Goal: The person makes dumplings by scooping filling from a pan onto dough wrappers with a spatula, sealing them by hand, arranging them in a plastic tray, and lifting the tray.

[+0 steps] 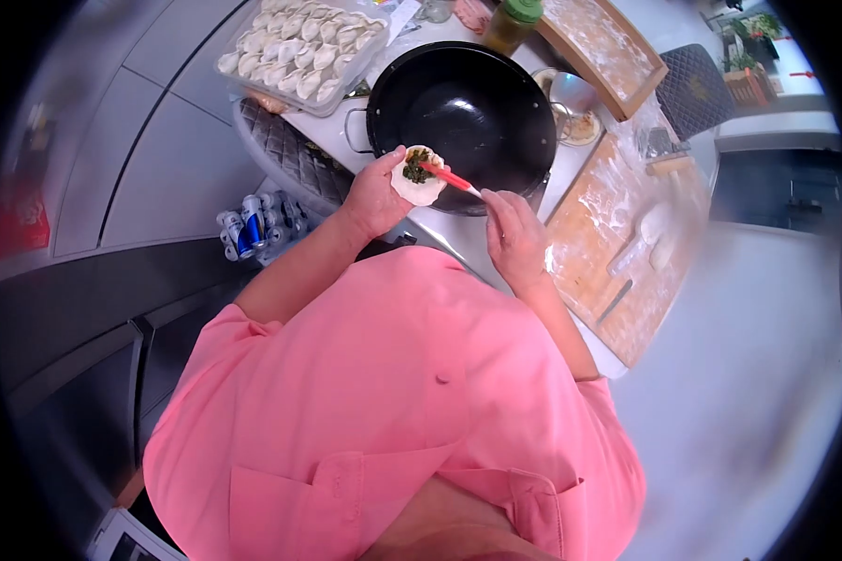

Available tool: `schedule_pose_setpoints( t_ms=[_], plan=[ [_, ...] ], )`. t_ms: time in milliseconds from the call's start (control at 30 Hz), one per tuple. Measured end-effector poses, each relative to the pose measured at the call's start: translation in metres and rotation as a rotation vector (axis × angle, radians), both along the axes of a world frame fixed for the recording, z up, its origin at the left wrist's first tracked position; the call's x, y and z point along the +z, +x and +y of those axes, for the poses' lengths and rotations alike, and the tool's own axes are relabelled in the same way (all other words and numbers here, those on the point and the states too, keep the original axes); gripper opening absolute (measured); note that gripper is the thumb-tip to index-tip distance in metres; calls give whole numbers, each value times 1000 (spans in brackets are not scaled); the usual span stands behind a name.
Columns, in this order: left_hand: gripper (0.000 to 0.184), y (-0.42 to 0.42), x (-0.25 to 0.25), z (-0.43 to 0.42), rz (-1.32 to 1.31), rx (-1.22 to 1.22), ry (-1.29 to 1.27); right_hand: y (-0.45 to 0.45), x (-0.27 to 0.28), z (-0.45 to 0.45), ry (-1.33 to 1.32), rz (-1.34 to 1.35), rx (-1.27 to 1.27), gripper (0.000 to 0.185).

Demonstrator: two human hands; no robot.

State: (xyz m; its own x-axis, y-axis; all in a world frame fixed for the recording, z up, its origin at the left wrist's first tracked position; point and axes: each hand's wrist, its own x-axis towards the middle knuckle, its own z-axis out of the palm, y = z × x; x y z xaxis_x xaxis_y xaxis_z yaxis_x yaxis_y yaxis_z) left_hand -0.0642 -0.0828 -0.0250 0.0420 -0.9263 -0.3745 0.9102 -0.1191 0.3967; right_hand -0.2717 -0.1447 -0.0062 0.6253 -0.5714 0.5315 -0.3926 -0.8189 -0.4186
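Observation:
My left hand (376, 194) holds a round dough wrapper (419, 194) with dark green filling (415, 168) on it, over the near left edge of a large black pan (463, 107). In my right hand (516, 234) is a red-tipped utensil (449, 177) with a pale handle, its tip at the filling. My right fingers are closed round the handle, just in front of the pan's near rim. The pan's inside is dark and shiny.
A plastic tray of several dumplings (295, 51) is at the back left. On the right lies a floured wooden board (594, 248) with a knife (616, 301). Behind are a green-lidded jar (512, 26), a wooden tray (601, 47) and a bowl (582, 129). Cans (253, 224) stand lower left.

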Motion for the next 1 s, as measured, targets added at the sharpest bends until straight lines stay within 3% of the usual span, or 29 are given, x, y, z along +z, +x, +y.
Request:
schedule_pose_setpoints(
  t_ms=[67, 100, 167, 500, 867, 1000],
  plan=[
    [37, -2, 3, -4, -241, -66, -60, -6, 3, 0, -56, 8, -25, 35],
    [37, -1, 3, -7, -242, -74, -65, -8, 4, 0, -107, 14, -39, 36],
    [40, 0, 4, -16, 135, -26, -20, -12, 7, 0, -165, 34, -34, 38],
    [43, 0, 10, -32, 211, -68, -48, -9, 0, 7, -238, 71, -122, 43],
    [40, 23, -1, -36, 275, 71, 60, -15, 1, -21, -206, 206, -206, 42],
    [39, 41, -10, -29, 369, 117, 63, -12, 11, -72, -81, 487, -285, 35]
  ],
)
